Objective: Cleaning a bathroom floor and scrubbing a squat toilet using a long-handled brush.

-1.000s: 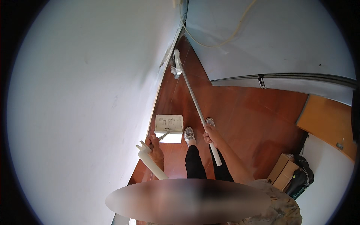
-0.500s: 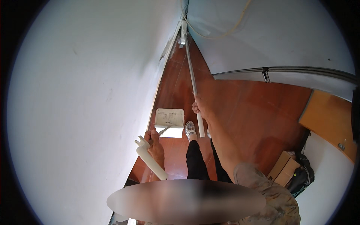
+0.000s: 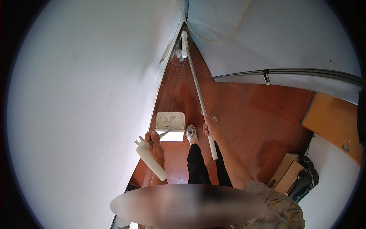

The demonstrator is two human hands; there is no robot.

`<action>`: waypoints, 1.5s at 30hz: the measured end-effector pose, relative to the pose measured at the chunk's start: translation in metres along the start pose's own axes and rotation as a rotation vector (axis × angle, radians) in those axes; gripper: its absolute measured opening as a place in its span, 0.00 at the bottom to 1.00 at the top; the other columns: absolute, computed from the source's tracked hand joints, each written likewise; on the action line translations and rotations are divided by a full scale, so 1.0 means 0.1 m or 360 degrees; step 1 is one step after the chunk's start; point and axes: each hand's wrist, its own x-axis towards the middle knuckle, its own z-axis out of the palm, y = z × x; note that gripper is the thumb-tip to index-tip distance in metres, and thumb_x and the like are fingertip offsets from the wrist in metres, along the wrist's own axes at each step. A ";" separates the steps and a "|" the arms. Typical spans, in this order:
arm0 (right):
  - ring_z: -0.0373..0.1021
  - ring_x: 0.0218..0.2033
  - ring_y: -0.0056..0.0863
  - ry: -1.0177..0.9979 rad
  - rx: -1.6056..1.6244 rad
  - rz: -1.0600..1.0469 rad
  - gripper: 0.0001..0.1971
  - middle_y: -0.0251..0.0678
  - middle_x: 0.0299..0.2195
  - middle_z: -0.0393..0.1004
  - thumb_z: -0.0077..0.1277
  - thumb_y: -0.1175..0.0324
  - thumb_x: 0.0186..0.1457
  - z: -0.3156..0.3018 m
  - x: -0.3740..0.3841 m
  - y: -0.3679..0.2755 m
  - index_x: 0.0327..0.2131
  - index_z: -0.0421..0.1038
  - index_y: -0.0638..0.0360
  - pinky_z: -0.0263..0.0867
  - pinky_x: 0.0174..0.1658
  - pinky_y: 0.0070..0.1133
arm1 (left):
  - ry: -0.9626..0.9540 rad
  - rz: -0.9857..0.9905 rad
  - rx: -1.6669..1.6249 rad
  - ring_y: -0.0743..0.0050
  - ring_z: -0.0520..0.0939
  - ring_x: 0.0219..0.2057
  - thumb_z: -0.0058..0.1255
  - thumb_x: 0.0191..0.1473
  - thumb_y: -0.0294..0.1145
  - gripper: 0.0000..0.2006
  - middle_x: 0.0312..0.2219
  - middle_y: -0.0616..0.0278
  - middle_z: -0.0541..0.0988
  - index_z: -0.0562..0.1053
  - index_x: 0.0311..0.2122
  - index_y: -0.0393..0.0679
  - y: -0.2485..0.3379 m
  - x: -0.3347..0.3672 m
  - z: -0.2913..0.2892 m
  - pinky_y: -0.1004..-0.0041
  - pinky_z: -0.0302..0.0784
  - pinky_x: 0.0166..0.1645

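- Clock directions are taken from the view's centre.
- Broom (image 3: 196,84) is held slantwise; its white head (image 3: 184,40) is placed at 12 o'clock, near the wall's foot; grey bristles are pointed wallward.
- Broom stick is clamped in the right hand (image 3: 211,128), at 4 o'clock, near the stick's lower end.
- Dustpan (image 3: 170,120) is seen just off centre, at 8 o'clock, near the wall; dark specks are scattered in its tray.
- Dustpan's stick (image 3: 164,134) is gripped by the left hand (image 3: 155,149), at 7 o'clock; a cream forked handle (image 3: 152,164) is seen beside that hand.
- Hands are kept well apart.
- Checked shoe (image 3: 191,131) is planted at 5 o'clock on red-brown floor (image 3: 251,110).
- White wall (image 3: 84,95) is seen at 9, pale cable (image 3: 238,26) at 1, grey-blue panel (image 3: 282,42) at 2, orange board (image 3: 331,122) at 3.
- Cardboard box (image 3: 286,171) and black bag (image 3: 308,175) are set together at 4.
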 end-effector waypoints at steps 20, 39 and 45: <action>0.48 0.07 0.16 -0.0069 -0.0223 0.0147 0.27 0.25 0.09 0.51 0.34 0.46 0.60 0.03 0.30 0.27 0.56 0.53 0.52 0.48 0.11 0.16 | -0.0046 0.0043 0.0003 0.78 0.68 0.25 0.45 0.56 0.37 0.14 0.20 0.64 0.70 0.70 0.27 0.35 -0.06 0.02 0.08 0.75 0.65 0.31; 0.51 0.08 0.15 0.0260 -0.0476 0.0085 0.22 0.24 0.10 0.52 0.34 0.50 0.61 -0.10 0.41 -0.45 0.48 0.61 0.57 0.51 0.12 0.14 | 0.0012 0.0194 -0.0137 0.86 0.64 0.20 0.46 0.55 0.33 0.11 0.17 0.70 0.67 0.68 0.25 0.38 0.12 0.36 0.42 0.82 0.60 0.24; 0.49 0.07 0.16 0.0070 -0.0658 0.0168 0.21 0.25 0.11 0.53 0.31 0.50 0.61 -0.24 -0.01 -0.02 0.43 0.60 0.59 0.50 0.11 0.16 | -0.0032 0.0116 -0.0195 0.85 0.65 0.20 0.49 0.54 0.36 0.11 0.19 0.68 0.68 0.67 0.28 0.39 0.04 0.58 0.46 0.82 0.61 0.25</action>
